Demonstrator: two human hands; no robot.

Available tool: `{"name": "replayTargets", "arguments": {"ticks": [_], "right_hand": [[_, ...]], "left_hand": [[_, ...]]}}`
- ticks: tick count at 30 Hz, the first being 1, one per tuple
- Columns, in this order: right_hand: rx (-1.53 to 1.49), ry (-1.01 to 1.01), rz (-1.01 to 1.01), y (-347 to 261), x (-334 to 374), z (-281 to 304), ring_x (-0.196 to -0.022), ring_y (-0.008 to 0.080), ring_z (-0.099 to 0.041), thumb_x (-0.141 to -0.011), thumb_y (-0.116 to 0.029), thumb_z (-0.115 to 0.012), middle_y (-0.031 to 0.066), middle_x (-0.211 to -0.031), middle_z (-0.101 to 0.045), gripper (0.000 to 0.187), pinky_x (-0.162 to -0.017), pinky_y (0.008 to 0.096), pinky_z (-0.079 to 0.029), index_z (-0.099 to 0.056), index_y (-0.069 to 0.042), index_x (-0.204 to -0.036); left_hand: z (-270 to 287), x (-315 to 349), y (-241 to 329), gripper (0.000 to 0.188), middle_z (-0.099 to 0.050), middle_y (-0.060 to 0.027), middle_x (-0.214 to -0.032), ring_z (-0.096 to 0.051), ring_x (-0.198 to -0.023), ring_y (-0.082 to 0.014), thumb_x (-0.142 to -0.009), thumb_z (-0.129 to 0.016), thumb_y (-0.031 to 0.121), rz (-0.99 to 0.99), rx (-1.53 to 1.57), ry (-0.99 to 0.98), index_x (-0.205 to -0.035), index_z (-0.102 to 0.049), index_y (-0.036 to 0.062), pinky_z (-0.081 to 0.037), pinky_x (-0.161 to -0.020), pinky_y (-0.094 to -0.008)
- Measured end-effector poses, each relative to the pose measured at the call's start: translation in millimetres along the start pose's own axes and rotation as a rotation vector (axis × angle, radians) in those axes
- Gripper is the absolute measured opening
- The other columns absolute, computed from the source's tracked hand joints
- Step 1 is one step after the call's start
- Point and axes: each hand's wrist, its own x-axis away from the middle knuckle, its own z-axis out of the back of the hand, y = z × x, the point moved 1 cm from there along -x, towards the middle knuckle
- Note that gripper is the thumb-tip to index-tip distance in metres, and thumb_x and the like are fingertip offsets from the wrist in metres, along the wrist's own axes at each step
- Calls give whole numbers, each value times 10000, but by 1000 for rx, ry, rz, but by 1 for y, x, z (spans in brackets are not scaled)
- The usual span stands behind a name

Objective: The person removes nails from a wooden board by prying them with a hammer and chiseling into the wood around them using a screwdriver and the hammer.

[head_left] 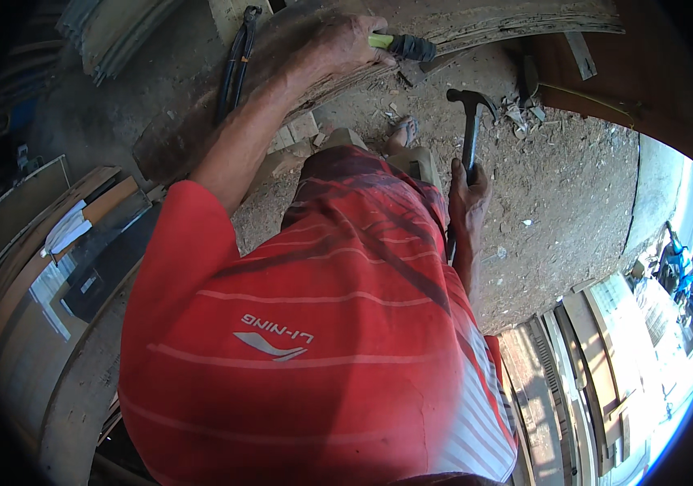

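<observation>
My left hand (352, 44) is closed round a tool with a yellow-green handle (380, 40) and a black wrapped end (413, 48); the rest of it is hidden by the hand, so its kind does not show. This hand is over a worn wooden plank bench (516, 31) at the far side. On my right, my right hand (469, 190) grips a claw hammer (471, 121) by its shaft, the head pointing away from me above the dirt floor. Left of my left forearm, long-handled pincers (239, 65) lie on the bench with their dark handles toward me.
Boards and panels (79, 251) are stacked at the left. More wooden boards (581, 364) lie at the lower right. A brown sheet (630, 73) stands at the upper right. Chips and debris (525, 113) litter the dirt floor (557, 211). A blue object (677, 259) sits at the far right.
</observation>
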Motion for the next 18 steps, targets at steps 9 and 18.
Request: {"name": "replayTargets", "arguments": {"ticks": [9,18], "right_hand": [[45,-58,-5,-2,-4,-11,-612,135,-482,-990,-459,-641,23,-657,-521,460,-573,352,-408,-603,-25,-843],[73,-104,-21,-3,16,-16,-637,242,-536,-963,-433,-666,149,-687,-580,457,-625,414,-445,-639,18,-897]], "left_hand": [[-10,10,17,304,-722,-156,-870,-718,-801,-334,-859,-743,182,-17,-13,12,-1139,-667,90,-559,-696,-463],[-11,40,5,217,-673,-161,-809,-694,-768,-327,-856,-780,168,-112,202,205,-977,-629,70,-512,-661,-432]]}}
